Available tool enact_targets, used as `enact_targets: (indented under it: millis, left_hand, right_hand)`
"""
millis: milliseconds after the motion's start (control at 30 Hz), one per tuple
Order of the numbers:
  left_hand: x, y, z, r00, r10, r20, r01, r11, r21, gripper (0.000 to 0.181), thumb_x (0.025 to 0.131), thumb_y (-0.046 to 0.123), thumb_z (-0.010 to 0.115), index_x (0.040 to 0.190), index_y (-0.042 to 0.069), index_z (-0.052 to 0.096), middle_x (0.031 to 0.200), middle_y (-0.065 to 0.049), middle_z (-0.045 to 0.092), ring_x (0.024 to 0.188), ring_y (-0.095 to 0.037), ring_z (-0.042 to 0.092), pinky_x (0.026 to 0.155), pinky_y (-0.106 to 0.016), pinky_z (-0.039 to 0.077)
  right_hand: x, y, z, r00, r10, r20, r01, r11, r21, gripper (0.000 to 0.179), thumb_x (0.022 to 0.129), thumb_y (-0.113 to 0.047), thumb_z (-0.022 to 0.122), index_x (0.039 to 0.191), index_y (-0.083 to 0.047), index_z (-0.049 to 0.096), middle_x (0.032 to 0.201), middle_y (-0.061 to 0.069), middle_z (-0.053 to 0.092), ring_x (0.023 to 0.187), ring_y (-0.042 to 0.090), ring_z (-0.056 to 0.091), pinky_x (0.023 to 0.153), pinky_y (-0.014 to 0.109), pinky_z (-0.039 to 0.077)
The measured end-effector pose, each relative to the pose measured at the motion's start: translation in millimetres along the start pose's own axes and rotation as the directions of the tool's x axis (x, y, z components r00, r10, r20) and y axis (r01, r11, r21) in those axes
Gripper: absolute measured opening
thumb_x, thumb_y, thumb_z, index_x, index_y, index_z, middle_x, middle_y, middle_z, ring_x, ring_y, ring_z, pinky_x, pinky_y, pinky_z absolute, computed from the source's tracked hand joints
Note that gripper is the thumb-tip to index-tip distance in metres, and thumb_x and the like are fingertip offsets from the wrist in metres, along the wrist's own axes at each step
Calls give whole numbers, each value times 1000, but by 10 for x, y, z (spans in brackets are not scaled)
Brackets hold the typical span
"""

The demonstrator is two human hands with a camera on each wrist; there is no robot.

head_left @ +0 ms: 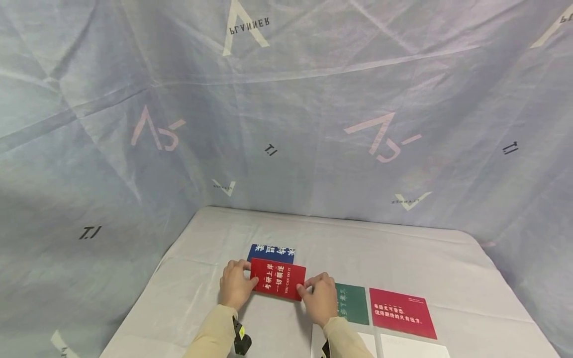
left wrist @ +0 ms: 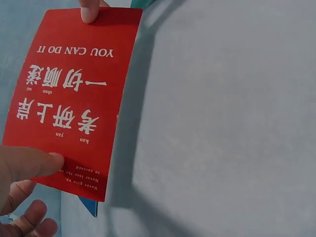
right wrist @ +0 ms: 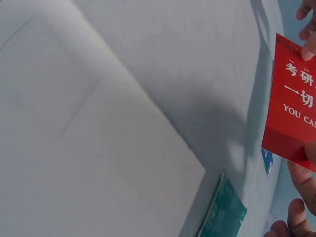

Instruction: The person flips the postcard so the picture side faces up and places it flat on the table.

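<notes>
A red card [head_left: 278,279] with white lettering, "YOU CAN DO IT" among it, is held up off the cloth between both hands. My left hand [head_left: 236,284] pinches its left end, the thumb lying on the printed face in the left wrist view. At the opposite end my right hand [head_left: 320,297] pinches the card [right wrist: 295,106] with thumb and fingers. Behind it lies a blue card [head_left: 271,252] with white characters, its near part hidden by the red one.
Right of my right hand lie a green card [head_left: 353,304] and a crimson card [head_left: 401,313]. Nearer the front are white sheets or cards [head_left: 413,346], one partly behind my right sleeve. A pale cloth covers the table [head_left: 215,233]; printed grey fabric [head_left: 309,149] hangs around it.
</notes>
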State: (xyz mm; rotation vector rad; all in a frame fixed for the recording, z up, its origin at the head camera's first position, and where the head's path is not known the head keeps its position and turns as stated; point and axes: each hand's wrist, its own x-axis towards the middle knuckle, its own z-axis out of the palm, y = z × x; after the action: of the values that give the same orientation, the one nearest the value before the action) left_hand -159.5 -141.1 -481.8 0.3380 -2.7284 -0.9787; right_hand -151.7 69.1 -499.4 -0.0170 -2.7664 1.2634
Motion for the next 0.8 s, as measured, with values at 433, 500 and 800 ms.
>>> enact_targets:
  millis: [433,500,800]
  left_hand:
    - [-19,143,108,990,139,-30,-140,987,-75,27,76,7,87,98,2,73,105,-14,60,105,-37,59,94,-55,45]
    - [-24,161,117,985,170,-41,-173,982,-82,25,75,7,88,95,4,73,102,-13,60,102,-36,59,93,-54,45]
    - [-33,224,121,953,303,-32,-304,943,-131,27,72,1,89,74,17,67,95,-5,58,96,-32,59,88,-51,47]
  right_hand:
    - [1,156,-261,999,-19,-41,19,1000,-12,17,89,-23,80,91,-7,76,102,7,58,100,26,52,89,51,49]
    - [4,178,-291,998,-23,-53,22,1000,-10,17,89,-23,79,93,-7,75,103,7,58,99,26,52,88,51,49]
    - [-5,275,-419,992,-41,-120,41,999,-2,23,91,-26,77,105,-8,74,102,10,61,99,27,54,83,49,49]
